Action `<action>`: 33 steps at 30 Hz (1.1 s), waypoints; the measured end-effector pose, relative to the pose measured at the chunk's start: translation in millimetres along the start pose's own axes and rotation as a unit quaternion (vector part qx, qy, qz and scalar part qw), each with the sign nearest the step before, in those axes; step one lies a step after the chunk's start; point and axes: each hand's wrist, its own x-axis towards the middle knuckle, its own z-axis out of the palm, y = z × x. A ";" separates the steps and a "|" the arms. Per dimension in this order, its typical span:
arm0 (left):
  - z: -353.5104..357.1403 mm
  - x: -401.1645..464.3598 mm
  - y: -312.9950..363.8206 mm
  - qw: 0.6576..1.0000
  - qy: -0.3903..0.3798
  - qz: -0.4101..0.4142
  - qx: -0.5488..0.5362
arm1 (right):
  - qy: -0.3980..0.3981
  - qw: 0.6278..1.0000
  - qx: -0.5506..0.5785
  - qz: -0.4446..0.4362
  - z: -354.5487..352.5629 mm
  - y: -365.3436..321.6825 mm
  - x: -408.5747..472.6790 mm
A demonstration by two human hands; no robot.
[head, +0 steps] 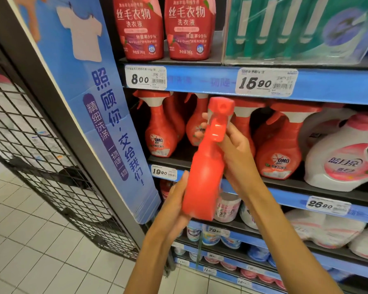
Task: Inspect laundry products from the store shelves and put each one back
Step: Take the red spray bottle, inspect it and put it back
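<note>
The red spray bottle (204, 172) is held before the middle shelf (285, 183), long axis tilted, trigger head up-right; right hand (235, 145) grips its neck, left hand (174, 200) cups its base (label side hidden)

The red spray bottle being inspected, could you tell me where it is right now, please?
In the head view's centre, the red spray bottle is held tilted off the shelf, left hand at its base, right hand near the trigger.
</note>
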 end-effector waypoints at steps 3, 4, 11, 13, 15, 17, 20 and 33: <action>2.5 3.0 2.1 0.997 0.050 0.049 0.045 | 0.070 0.995 -0.074 -0.023 8.4 2.6 1.6; 1.9 3.3 4.4 0.995 0.053 0.057 0.066 | 0.088 0.994 -0.064 -0.017 11.2 2.7 1.5; -11.2 0.8 9.5 0.997 0.004 0.006 0.071 | 0.002 0.994 0.094 0.058 8.7 -3.2 1.7; -10.7 0.0 6.3 0.995 0.018 0.030 0.093 | -0.012 0.994 0.085 0.066 5.0 -2.6 4.1; -6.4 0.7 3.7 0.987 0.068 0.071 0.127 | 0.004 0.998 -0.009 0.067 2.8 0.1 8.2; -1.2 4.3 1.5 0.968 0.138 0.110 0.176 | 0.024 0.993 -0.098 0.058 1.4 4.9 10.3; 1.9 8.8 1.3 0.942 0.186 0.137 0.242 | 0.035 0.991 -0.125 0.039 3.0 12.6 7.4; -3.2 7.4 3.9 0.968 0.024 0.071 0.239 | 0.017 0.995 0.086 0.055 -6.1 14.2 17.0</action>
